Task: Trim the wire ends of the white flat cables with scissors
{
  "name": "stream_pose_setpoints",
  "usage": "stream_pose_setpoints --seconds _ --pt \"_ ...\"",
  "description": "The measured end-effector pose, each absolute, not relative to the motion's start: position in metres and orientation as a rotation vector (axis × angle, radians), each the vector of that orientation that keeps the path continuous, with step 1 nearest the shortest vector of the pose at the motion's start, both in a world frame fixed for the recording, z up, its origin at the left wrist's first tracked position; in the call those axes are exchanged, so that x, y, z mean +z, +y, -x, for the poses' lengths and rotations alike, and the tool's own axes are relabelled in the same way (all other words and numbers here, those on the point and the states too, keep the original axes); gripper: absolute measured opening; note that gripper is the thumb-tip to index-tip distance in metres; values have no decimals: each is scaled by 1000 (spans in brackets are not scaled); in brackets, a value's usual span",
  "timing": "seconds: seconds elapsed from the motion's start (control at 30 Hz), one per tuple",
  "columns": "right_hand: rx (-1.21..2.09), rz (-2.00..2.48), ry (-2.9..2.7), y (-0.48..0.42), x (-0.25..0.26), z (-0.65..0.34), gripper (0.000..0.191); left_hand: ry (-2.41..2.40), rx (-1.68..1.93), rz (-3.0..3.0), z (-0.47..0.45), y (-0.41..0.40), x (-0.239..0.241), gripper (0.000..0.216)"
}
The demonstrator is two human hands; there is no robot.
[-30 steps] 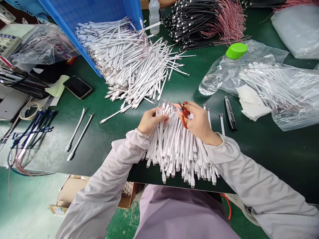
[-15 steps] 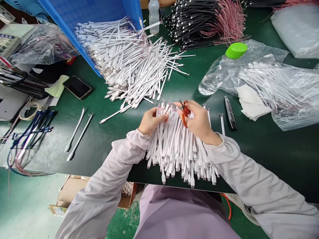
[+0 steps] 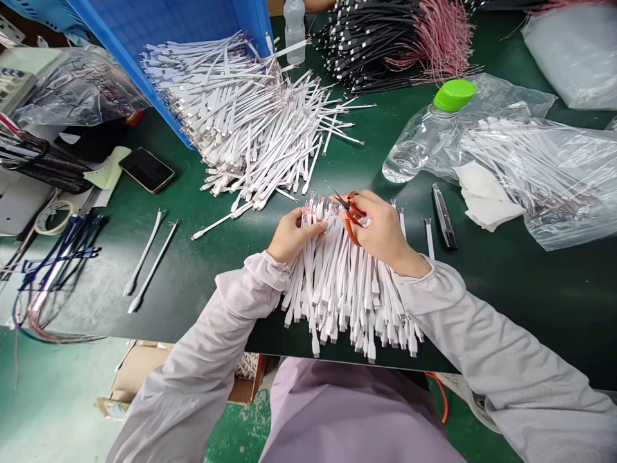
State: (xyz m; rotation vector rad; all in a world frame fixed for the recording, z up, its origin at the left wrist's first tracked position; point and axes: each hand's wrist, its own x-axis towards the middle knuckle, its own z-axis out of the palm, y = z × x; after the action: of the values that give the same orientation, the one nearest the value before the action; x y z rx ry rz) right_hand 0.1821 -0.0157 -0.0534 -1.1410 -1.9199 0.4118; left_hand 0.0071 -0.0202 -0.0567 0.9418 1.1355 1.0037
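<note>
A fan of short white flat cables (image 3: 347, 289) lies on the green table in front of me, plug ends toward the near edge. My left hand (image 3: 290, 235) is closed on the far left part of this bundle, near its bare wire tips. My right hand (image 3: 380, 228) grips small orange-handled scissors (image 3: 351, 211), whose blades point left over the wire tips beside my left thumb.
A large pile of white cables (image 3: 250, 122) spills from a blue bin (image 3: 159, 38). Black and pink cables (image 3: 400, 38) lie at the back. A water bottle (image 3: 424, 132), bagged cables (image 3: 544, 173), a black knife (image 3: 443, 215), a phone (image 3: 147, 169) and two loose cables (image 3: 149, 257) lie around.
The scissors' blades have swung a little to the left, toward my left thumb. Both hands stay at the bundle's far end.
</note>
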Motion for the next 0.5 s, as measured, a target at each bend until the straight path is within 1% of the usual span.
stream_pose_setpoints --seconds 0.1,0.23,0.4,0.5 --pt "394 1139 -1941 -16 -54 -182 9 1151 1013 -932 -8 -20 -58 32" --pt "365 1132 -1950 -17 -55 -184 11 1166 1025 -937 -8 -20 -57 31" --pt "270 1122 -1985 -18 -59 -187 24 1144 1038 -898 -6 -20 -54 30" --pt "91 1256 -2037 -19 -62 -190 28 1146 1039 -921 -5 -19 -55 27"
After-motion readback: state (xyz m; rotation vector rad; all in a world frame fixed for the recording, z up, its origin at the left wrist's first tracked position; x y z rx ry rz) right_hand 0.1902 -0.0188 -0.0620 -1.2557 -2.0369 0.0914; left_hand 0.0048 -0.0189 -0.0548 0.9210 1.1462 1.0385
